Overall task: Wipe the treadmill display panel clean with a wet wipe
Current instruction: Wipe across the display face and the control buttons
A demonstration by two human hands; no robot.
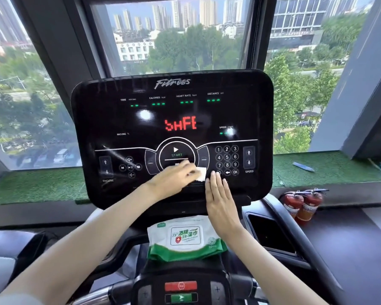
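Note:
The black treadmill display panel (141,119) fills the middle of the view, with red letters lit at its centre. My left hand (174,179) presses a white wet wipe (201,173) against the panel's lower middle, just below the START button. Beside it, my right hand (220,199) lies flat with fingers together on the panel's lower edge, under the number keypad, holding nothing. The wipe's right edge shows between the two hands. A green and white wet wipe pack (185,238) rests on the console below the panel.
A red stop button (180,286) and a green button (181,297) sit at the bottom centre. Two red fire extinguishers (301,204) stand at the right by the window ledge. A blue object (302,166) lies on the green turf ledge. Large windows rise behind the panel.

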